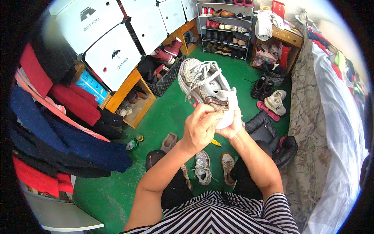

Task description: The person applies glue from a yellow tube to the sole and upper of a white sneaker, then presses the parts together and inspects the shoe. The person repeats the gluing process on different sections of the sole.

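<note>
A white lace-up sneaker [189,74] with glittery, snake-patterned panels is held up in front of me, toe pointing away and to the left. My left hand [200,126] pinches its side near the heel. My right hand [233,126] is wrapped round the heel from below and the right; some of its fingers are hidden behind the shoe. The laces hang loosely over the tongue. A similar grey-white sneaker [202,167] stands on the floor between my feet. Just beyond it lies a small yellow object [215,143], partly covered by my hands.
A grey slipper [169,142] and green bottle [132,145] are on the green floor [156,119]. Hanging clothes [58,132] crowd the left. A basket of shoes [165,80] and a shoe rack [226,29] stand beyond. A camouflage-covered bed [307,128] and black jacket [261,130] are right.
</note>
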Tool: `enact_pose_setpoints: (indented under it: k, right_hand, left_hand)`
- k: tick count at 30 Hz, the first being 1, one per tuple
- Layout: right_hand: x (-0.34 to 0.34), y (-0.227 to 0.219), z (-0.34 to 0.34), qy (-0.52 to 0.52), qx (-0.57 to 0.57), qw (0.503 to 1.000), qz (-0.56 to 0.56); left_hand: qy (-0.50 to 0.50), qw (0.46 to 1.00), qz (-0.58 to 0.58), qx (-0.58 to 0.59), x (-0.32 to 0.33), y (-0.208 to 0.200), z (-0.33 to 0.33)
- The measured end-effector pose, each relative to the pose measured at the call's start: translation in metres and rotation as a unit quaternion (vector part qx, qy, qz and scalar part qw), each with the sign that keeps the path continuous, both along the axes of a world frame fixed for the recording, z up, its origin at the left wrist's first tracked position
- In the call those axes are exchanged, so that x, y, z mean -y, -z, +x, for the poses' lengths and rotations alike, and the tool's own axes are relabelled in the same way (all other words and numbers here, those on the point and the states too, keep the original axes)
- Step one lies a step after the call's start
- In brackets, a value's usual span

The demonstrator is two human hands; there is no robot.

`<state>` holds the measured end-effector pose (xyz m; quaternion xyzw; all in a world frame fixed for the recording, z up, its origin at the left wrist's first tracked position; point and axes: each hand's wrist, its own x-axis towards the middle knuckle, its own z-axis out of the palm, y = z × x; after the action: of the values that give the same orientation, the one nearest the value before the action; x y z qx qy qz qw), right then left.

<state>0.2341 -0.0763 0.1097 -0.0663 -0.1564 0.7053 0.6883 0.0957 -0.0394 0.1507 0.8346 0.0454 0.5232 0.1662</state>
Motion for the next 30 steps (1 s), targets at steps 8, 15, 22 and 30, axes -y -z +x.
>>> enact_pose_setpoints:
  k: [8, 15, 22, 30]
  right_hand:
    - [0.0, 0.001, 0.0, -0.012, -0.034, 0.998, 0.047]
    - [0.002, -0.008, -0.002, -0.016, -0.019, 0.999, 0.038]
    - [0.002, -0.012, -0.004, -0.008, -0.04, 0.998, 0.039]
    - [-0.001, -0.008, -0.002, -0.053, -0.042, 0.993, 0.097]
  left_hand:
    - [-0.02, 0.996, -0.072, 0.042, 0.005, 0.003, -0.004]
    - [0.002, 0.999, -0.013, 0.047, 0.003, 0.009, -0.004]
    - [0.013, 0.997, -0.045, 0.058, 0.001, 0.005, -0.008]
    - [0.061, 0.967, -0.222, 0.108, -0.003, 0.011, -0.008]
